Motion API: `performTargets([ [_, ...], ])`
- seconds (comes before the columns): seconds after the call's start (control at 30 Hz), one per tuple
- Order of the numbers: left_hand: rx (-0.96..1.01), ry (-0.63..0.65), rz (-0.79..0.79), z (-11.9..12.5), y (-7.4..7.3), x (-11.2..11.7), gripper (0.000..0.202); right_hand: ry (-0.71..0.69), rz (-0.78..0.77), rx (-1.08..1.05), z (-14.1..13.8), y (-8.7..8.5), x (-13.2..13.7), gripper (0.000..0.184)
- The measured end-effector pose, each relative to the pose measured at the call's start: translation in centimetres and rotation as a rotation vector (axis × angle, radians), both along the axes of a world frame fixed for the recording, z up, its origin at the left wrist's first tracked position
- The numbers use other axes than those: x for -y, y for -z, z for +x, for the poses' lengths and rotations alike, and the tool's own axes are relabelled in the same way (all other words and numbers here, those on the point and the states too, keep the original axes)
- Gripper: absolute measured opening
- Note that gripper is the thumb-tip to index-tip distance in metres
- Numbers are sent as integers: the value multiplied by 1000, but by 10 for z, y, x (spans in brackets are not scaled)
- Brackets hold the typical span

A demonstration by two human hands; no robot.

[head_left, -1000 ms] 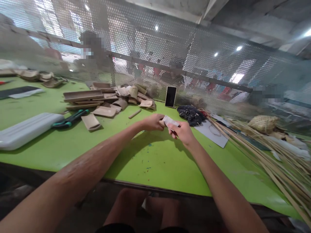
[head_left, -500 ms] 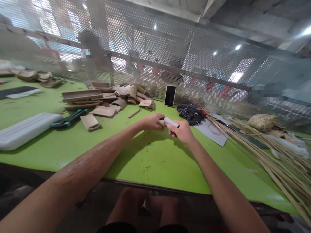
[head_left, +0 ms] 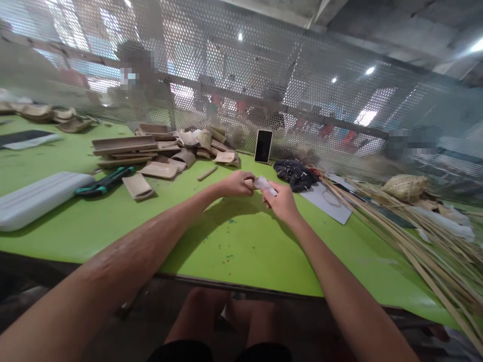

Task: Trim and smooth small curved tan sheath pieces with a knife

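Observation:
My left hand (head_left: 236, 183) and my right hand (head_left: 281, 202) meet above the middle of the green table (head_left: 234, 241). Between them sits a small pale piece (head_left: 264, 184), greyish-white and folded, with a tan wooden bit at its left end. My left fingers are closed round the tan end. My right fingers pinch the pale piece from below and the right. Both forearms stretch out from the near edge of the table.
Tan flat pieces and trays (head_left: 158, 151) are piled at the back left, by green-handled pliers (head_left: 103, 183) and a white case (head_left: 37, 198). A phone (head_left: 263, 146) leans on the mesh screen. Dark cloth (head_left: 296, 174), grey sheet (head_left: 328, 198) and long bamboo strips (head_left: 422, 241) lie right.
The pale piece has turned a little in my fingers and my right hand has shifted slightly left and up. My left hand stays closed where it was.

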State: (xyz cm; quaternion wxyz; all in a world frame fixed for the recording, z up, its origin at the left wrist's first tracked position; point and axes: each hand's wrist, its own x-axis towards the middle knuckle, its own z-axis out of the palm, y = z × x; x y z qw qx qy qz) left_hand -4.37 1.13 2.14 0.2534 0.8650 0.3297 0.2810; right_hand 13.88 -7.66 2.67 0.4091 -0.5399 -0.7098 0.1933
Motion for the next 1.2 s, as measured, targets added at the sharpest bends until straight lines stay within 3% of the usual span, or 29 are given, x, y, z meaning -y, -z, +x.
performTargets([
  [0.2, 103, 0, -92, -2, -1, 1, 32, -139, -72, -170, -16, -3, 8, 24],
  [0.43, 37, 5, -24, 1, -1, 1, 30, 23, -55, -62, -4, 2, 0, 29],
  [0.6, 123, 14, -131, -2, -2, 3, 28, -45, -34, -79, -12, 2, 3, 29],
  [0.77, 143, -3, -166, 1, -4, 8, 24, 73, 4, -60, -8, 4, -2, 29],
  [0.93, 215, 42, -243, 7, 1, 8, 23, -19, 32, -71, -4, 4, -5, 30],
  [1.1, 219, 80, -246, 6, 0, 8, 28, 95, 133, -79, 6, 6, -13, 34],
  [1.2, 244, 99, -321, 2, -2, 11, 23, 15, 104, -80, 0, 5, -9, 37],
])
